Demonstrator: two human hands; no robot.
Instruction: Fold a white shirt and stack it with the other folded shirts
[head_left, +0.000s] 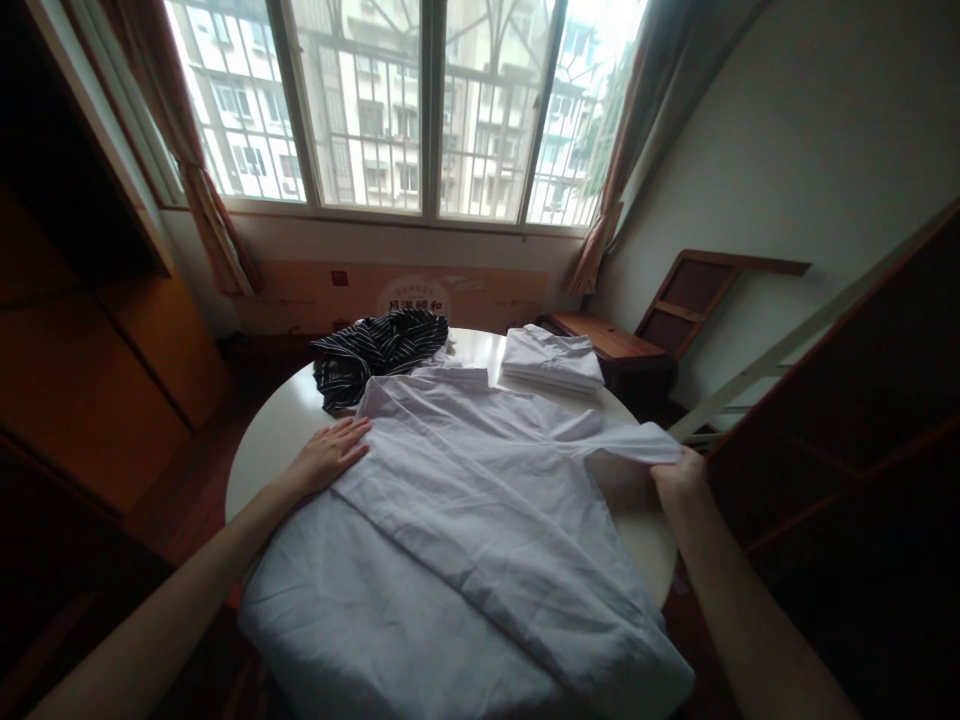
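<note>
A white shirt [480, 500] lies spread over the round white table [255, 455], its lower part hanging toward me over the near edge. My left hand [330, 455] rests flat on the shirt's left side, fingers stretched out. At the right, my right hand [679, 470] is closed on the end of a sleeve [637, 441], pulling it out taut past the shirt's side. Creases run from the shoulder toward that sleeve. Behind the shirt sit a crumpled black-and-white striped garment [382, 350] and a folded white garment stack [551, 358].
A low wooden cabinet [611, 335] stands behind the table at the right, with a wooden chair-like frame [690, 290] by the wall. A pale ladder [757, 380] leans at the right. Ahead are barred windows [360, 110] and tied curtains [199, 200].
</note>
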